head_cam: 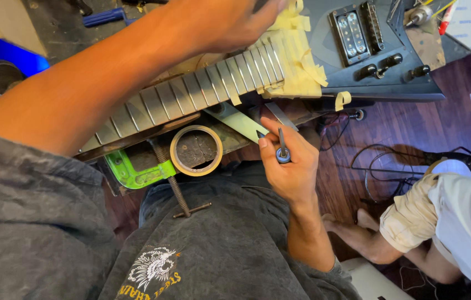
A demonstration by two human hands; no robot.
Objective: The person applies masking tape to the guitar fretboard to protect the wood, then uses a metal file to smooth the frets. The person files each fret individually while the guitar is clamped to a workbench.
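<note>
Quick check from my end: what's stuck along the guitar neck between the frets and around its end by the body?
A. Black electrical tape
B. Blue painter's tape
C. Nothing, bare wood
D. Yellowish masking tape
D. Pale yellow tape covers the neck between the metal frets and bunches up where it meets the dark body; a matching roll lies just below.

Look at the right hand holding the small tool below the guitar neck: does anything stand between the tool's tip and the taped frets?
Yes. A flat metal ruler lies along the neck's lower edge, between the tool in the right hand and the fretboard. The masking tape roll sits to one side. The left hand rests on the neck.
</note>
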